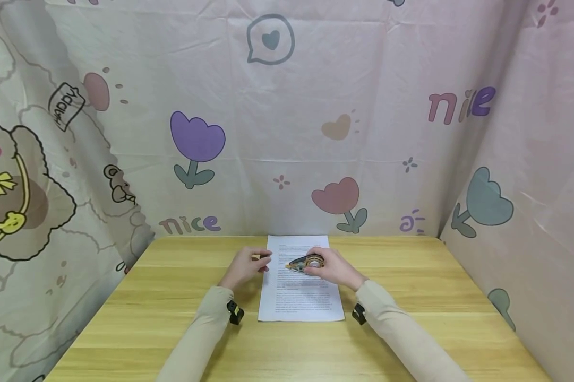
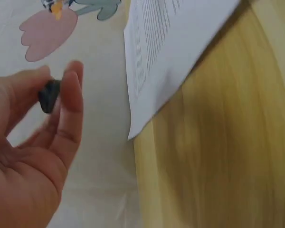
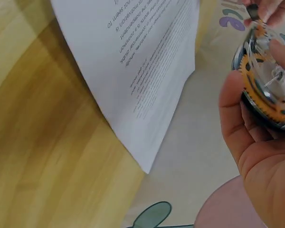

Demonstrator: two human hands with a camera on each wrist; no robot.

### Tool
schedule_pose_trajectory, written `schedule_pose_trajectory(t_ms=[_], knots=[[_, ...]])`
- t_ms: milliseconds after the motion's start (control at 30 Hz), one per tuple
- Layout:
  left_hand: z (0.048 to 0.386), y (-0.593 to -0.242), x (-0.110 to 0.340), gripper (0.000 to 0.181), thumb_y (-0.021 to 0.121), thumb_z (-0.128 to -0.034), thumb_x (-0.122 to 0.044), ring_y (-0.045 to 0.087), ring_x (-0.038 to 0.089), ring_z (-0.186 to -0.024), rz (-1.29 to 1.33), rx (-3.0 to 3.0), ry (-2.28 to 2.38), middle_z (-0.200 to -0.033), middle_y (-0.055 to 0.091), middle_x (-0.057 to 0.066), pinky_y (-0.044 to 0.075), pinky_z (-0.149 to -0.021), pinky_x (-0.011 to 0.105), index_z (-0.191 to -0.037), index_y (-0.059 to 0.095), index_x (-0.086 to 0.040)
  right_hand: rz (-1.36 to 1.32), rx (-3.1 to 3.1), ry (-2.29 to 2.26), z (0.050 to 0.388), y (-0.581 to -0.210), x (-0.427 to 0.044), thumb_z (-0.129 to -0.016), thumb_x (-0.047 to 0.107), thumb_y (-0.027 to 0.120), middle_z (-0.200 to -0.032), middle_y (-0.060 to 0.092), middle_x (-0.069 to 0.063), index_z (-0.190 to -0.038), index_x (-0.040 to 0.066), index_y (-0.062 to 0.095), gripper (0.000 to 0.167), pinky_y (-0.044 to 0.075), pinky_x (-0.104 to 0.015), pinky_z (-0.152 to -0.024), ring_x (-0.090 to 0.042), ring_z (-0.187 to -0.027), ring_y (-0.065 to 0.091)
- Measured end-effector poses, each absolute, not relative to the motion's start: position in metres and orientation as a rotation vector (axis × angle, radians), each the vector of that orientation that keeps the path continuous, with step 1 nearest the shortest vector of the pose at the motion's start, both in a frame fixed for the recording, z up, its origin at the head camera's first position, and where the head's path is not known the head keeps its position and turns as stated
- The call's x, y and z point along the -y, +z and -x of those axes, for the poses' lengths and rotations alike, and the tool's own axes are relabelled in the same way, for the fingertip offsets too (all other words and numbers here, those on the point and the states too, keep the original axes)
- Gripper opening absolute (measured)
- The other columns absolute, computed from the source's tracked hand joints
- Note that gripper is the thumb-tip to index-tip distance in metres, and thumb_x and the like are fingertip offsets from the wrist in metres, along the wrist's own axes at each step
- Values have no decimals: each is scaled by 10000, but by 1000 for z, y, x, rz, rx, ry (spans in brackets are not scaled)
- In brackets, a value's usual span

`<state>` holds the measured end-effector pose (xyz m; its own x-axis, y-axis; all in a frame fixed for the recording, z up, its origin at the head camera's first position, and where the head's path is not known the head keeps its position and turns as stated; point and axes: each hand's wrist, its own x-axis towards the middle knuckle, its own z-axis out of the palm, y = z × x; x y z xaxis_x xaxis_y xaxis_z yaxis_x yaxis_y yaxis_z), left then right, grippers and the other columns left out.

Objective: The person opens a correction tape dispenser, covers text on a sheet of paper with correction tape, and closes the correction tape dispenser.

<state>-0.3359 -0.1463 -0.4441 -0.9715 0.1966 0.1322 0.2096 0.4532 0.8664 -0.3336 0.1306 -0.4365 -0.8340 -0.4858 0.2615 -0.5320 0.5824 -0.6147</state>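
Note:
My right hand [image 1: 336,268] grips a correction tape dispenser [image 1: 297,264] with a clear and black body, its orange tip pointing left. The right wrist view shows the orange toothed wheel of this correction tape [image 3: 256,90] through its casing. Between thumb and fingertips, my left hand [image 1: 245,267] pinches a small dark cap [image 2: 49,96]. In the head view, a gap separates the cap from the dispenser's tip. Both hands are above a printed sheet of paper [image 1: 303,302], the left one at its left edge.
The sheet lies on a wooden table [image 1: 172,339], its far edge by a patterned curtain [image 1: 267,106]. More curtain hangs at the left and right sides. A small black device [image 1: 236,313] is on the left wrist, another [image 1: 359,314] on the right.

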Motion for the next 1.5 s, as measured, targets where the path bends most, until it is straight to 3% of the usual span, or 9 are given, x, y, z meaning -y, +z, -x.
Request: schedule_pose_trajectory(t_ms=[133,233,333,500,633,933,1233,1500], knots=[[337,-443,156,157,693,-899,-81,673,277,-700,386,2691,-1391,-919,737,111,538,-615,293,-1033,742,-17,-843,2732,1094,333,-438,-134,-822,229,793,-922,694,33,-1039,169,690,247,531,-237,-724,-77,-795,614],[339,-446,167,122,691,-897,-74,629,170,-710,358,2728,-1250,-891,728,83,522,-652,289,-994,736,-16,-834,2732,1163,332,-440,-136,-823,193,788,-952,697,-18,-1066,137,692,267,574,-259,-666,-103,-760,640],[342,-449,176,85,688,-901,-82,602,153,-751,277,2782,-1128,-896,710,52,532,-710,324,-956,727,-29,-832,2725,1275,331,-442,-137,-834,170,776,-972,691,-82,-1109,103,685,297,598,-324,-567,-176,-675,665],[345,-453,188,72,684,-896,-79,604,171,-734,159,2847,-987,-865,709,72,538,-670,329,-878,732,-28,-824,2695,1398,331,-443,-137,-863,155,750,-998,696,-140,-1147,86,673,302,601,-423,-550,-315,-658,690],[346,-454,194,75,701,-873,-66,618,189,-730,142,2857,-876,-841,718,86,540,-649,342,-819,738,-29,-825,2701,1414,331,-445,-137,-872,137,738,-1013,704,-138,-1153,100,672,291,602,-425,-554,-343,-688,693],[347,-457,199,66,711,-860,-54,636,240,-767,162,2887,-796,-864,716,118,544,-656,379,-814,731,-11,-808,2714,1373,330,-450,-138,-835,88,761,-979,735,-124,-1129,95,697,300,601,-421,-578,-289,-673,694],[347,-461,197,59,721,-854,-47,653,281,-802,175,2900,-745,-879,717,130,557,-695,425,-809,725,-8,-759,2790,1336,328,-454,-138,-854,263,764,-868,735,-5,-1066,196,717,227,545,-367,-415,-353,-600,656],[349,-459,192,69,685,-869,-50,634,260,-760,120,2887,-716,-882,718,145,548,-686,419,-840,729,-6,-742,2824,1313,327,-453,-140,-852,258,765,-908,739,-14,-1090,210,712,248,540,-360,-409,-292,-588,665]])
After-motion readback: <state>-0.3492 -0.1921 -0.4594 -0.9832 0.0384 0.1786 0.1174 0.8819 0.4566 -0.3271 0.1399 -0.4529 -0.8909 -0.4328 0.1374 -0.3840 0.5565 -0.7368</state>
